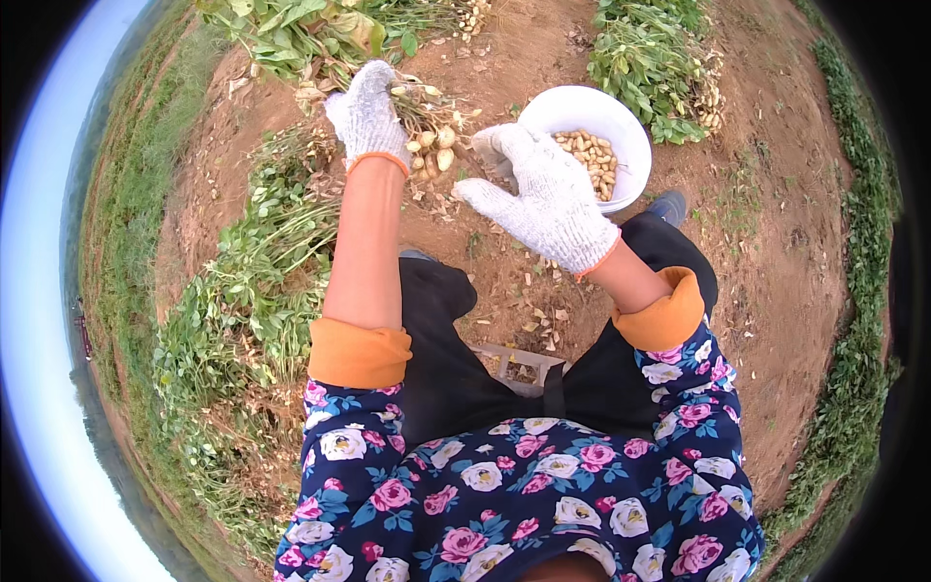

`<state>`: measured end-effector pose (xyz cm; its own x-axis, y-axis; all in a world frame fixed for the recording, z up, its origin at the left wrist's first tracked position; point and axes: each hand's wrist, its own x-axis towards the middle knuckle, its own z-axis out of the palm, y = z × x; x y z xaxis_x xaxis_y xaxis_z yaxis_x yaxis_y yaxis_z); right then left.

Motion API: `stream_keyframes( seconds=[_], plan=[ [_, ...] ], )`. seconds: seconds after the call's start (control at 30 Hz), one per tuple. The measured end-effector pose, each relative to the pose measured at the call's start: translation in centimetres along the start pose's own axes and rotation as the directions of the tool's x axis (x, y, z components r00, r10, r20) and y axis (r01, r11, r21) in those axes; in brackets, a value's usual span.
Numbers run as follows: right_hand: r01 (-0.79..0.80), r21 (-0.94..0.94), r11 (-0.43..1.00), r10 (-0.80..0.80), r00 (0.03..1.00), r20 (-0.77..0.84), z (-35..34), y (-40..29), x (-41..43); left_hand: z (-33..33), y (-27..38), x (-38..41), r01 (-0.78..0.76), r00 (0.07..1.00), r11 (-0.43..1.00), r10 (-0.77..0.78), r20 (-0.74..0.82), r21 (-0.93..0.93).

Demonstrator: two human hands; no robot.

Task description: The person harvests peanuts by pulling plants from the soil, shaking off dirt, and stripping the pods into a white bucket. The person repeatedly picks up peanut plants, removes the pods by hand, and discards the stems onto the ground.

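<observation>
My left hand, in a white knitted glove with an orange cuff edge, grips a bunch of peanut plants by the stems. Pale peanut pods hang from the root end, to the right of that fist. My right hand, gloved the same way, is held with thumb and fingers apart and curved toward the pods. No thing shows between its fingers, though the palm side is partly hidden. Behind it stands a white plastic bucket, partly covered by the hand, with loose peanut pods inside.
Pulled peanut plants lie in a heap at my left, and another pile lies beyond the bucket. Leafy plants spread ahead of my left hand. Below me, a low seat frame shows between my legs on brown soil.
</observation>
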<state>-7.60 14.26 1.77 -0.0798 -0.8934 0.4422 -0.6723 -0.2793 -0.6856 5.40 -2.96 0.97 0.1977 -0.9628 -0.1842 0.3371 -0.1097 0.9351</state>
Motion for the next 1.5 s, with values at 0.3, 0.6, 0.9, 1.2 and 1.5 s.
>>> stream_keyframes(
  seconds=[0.3,0.6,0.9,1.2,1.5],
  plan=[
    [-0.398,0.099,0.912,0.378,0.909,0.175,1.6,1.6,2.4,2.6,-0.8,-4.0,-0.058,0.996,0.995,0.063,0.065,-0.077],
    [-0.408,0.682,0.607,0.305,0.912,0.275,0.6,-0.5,1.2,-0.4,-1.3,1.5,0.096,0.993,0.995,-0.098,0.061,0.026],
    [-0.058,-0.117,0.991,0.055,0.998,-0.023,2.4,-0.3,1.9,1.8,-1.6,-2.4,-0.024,0.999,1.000,0.025,-0.030,0.010],
    [-0.249,0.041,0.968,0.243,0.962,0.123,2.2,0.6,2.3,2.1,-2.3,-2.8,0.006,0.997,0.999,-0.002,0.077,-0.054],
    [-0.391,0.895,0.215,0.155,0.918,0.364,1.0,2.1,1.2,2.0,-2.7,-1.4,0.041,0.998,0.998,-0.038,0.044,-0.058]
  ],
)
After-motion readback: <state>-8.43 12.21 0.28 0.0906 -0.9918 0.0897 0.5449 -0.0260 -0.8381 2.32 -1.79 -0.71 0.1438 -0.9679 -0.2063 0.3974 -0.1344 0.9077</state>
